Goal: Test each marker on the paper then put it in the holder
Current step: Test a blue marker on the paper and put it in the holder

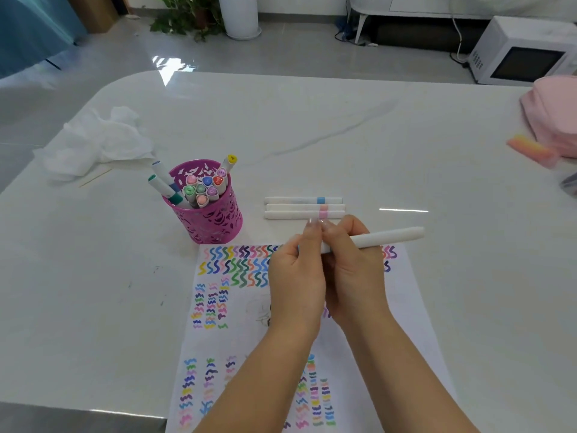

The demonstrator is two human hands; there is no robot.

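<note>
Both of my hands are closing on one white marker (387, 237) above the top edge of the paper (415, 323).

My right hand (356, 276) is grasping the marker's barrel with curled fingers. The barrel is extending out to the right of that hand, and its far end is tilting slightly upward. My left hand (296, 276) is pinching the marker's left end, and its fingertips are pressing against those of the right hand. That end of the marker is lying hidden under my fingers, so I cannot tell whether the cap is seated or removed, nor what colour the marker is.

The paper is lying flat on the table (343, 135) directly under my hands and forearms. It is carrying rows and columns of wavy test strokes in many colours.

Three markers (304, 207) are lying on the table just beyond my fingertips, side by side and parallel to the paper's top edge. The farthest one is showing a blue band; the two nearer ones are touching each other and showing pink bands.

The holder (212, 220), a magenta perforated cup, is standing upright on the table just beyond the paper's top left corner, to the left of the three markers. It is holding a cluster of stored markers (203, 187), most standing on end and several leaning out over the rim.

Crumpled tissue (93, 142) is lying near the table's far left corner. A pink bag (552, 117) is resting at the table's right edge. A microwave (524, 57) is sitting beyond the table.
</note>
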